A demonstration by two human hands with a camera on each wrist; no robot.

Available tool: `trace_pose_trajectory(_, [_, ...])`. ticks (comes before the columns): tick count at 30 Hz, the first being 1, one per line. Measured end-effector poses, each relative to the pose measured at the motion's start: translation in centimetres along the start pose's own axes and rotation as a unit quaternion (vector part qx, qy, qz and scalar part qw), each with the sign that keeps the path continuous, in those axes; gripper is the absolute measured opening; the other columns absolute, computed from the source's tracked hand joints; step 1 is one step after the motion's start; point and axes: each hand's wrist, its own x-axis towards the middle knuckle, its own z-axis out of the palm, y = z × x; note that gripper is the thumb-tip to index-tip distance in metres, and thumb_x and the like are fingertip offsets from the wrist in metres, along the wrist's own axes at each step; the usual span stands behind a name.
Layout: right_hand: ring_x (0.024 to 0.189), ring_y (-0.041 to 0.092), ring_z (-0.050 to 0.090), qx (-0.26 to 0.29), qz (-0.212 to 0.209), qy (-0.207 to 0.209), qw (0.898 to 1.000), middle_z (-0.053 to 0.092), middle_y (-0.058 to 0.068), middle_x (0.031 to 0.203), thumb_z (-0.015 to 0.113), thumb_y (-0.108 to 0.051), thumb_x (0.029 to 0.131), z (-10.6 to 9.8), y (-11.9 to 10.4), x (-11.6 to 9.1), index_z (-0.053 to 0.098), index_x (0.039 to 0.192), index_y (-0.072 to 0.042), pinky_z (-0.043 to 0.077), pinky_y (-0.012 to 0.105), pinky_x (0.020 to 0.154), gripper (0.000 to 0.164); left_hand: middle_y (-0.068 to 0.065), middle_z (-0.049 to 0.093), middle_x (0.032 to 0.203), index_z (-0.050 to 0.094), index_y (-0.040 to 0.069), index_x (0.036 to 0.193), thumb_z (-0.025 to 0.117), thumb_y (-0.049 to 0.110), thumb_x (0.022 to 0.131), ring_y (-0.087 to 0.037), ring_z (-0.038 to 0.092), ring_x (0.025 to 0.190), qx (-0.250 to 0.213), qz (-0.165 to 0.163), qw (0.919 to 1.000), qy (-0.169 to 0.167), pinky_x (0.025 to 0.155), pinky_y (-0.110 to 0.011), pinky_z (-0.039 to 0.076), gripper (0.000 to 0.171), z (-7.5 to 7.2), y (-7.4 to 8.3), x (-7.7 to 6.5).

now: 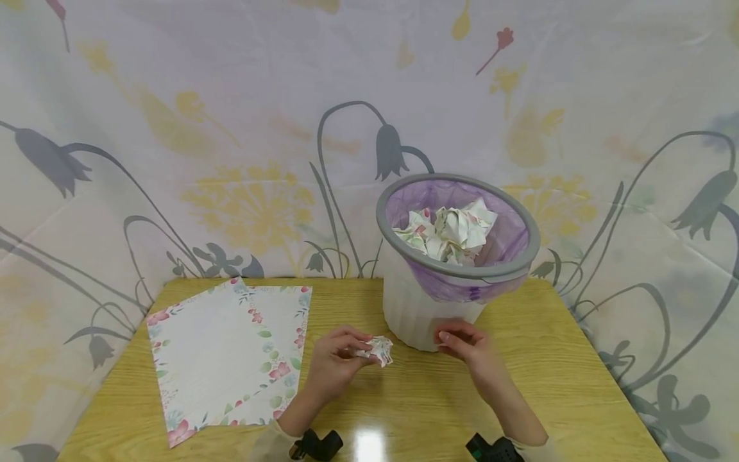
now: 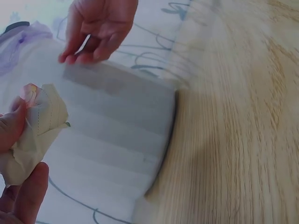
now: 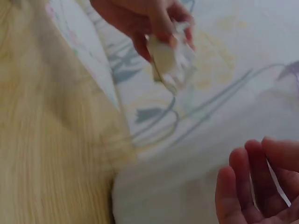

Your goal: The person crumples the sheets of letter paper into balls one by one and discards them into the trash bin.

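My left hand (image 1: 340,359) pinches a crumpled piece of floral-printed paper (image 1: 379,350) between thumb and fingers, low over the table in front of the bin. In the left wrist view, the crumpled paper (image 2: 39,126) shows creases, a pink flower print and a folded edge. My right hand (image 1: 469,350) is in front of the bin's lower wall, its fingers loosely bent and holding nothing. The white ribbed wastebasket (image 1: 404,308) has a grey rim and a purple bag (image 1: 508,234) lining it. Several crumpled floral papers (image 1: 462,224) lie inside.
Flat sheets of paper (image 1: 213,359) with floral borders overlap on the left side of the wooden table (image 1: 554,385). Behind the table hangs a flower-printed curtain (image 1: 260,96). The bin stands at the table's back right.
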Motion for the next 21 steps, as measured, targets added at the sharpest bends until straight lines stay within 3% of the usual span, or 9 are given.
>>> trace_pose_trajectory(6, [0.086,0.013,0.069,-0.008,-0.025,0.055,0.998,0.072,-0.001,0.09,0.06,-0.003,0.099,-4.2,-1.2,-0.4,0.072,0.105,0.0,0.057,0.028,0.077,0.014,-0.017,0.068,0.089,0.072,-0.003,0.079,0.084,-0.015,0.065,-0.023,0.065,0.077,0.028,-0.009,0.9994,0.016,0.053,-0.028,0.055,0.022,-0.8,-0.2,0.0])
trace_pose_trajectory(13, [0.084,0.01,0.068,0.022,-0.093,0.11,0.989,0.073,-0.003,0.09,0.057,-0.004,0.101,-8.1,-4.5,0.1,0.074,0.101,-0.009,0.056,0.023,0.075,0.018,-0.015,0.069,0.09,0.074,-0.001,0.08,0.085,-0.012,0.068,-0.018,0.061,0.067,0.056,-0.024,0.9977,0.028,0.05,-0.025,0.053,0.019,-1.8,-0.5,0.2])
trace_pose_trajectory(17, [0.09,0.011,0.067,0.029,-0.134,0.145,0.98,0.072,-0.001,0.097,0.06,-0.007,0.1,-9.1,-7.0,0.8,0.071,0.109,-0.001,0.055,0.021,0.077,0.015,-0.018,0.068,0.09,0.074,-0.003,0.08,0.083,-0.014,0.069,-0.023,0.066,0.076,0.057,-0.018,0.9972,0.045,0.053,-0.027,0.056,0.019,-2.7,-1.0,0.4])
trace_pose_trajectory(21, [0.098,0.012,0.064,0.023,-0.175,0.172,0.969,0.069,0.002,0.106,0.061,-0.008,0.1,-9.3,-9.2,1.7,0.064,0.118,0.007,0.053,0.019,0.081,0.024,-0.017,0.067,0.091,0.073,-0.003,0.081,0.082,-0.014,0.07,-0.019,0.064,0.078,0.076,-0.015,0.9948,0.065,0.052,-0.024,0.054,0.018,-3.9,-1.2,1.2])
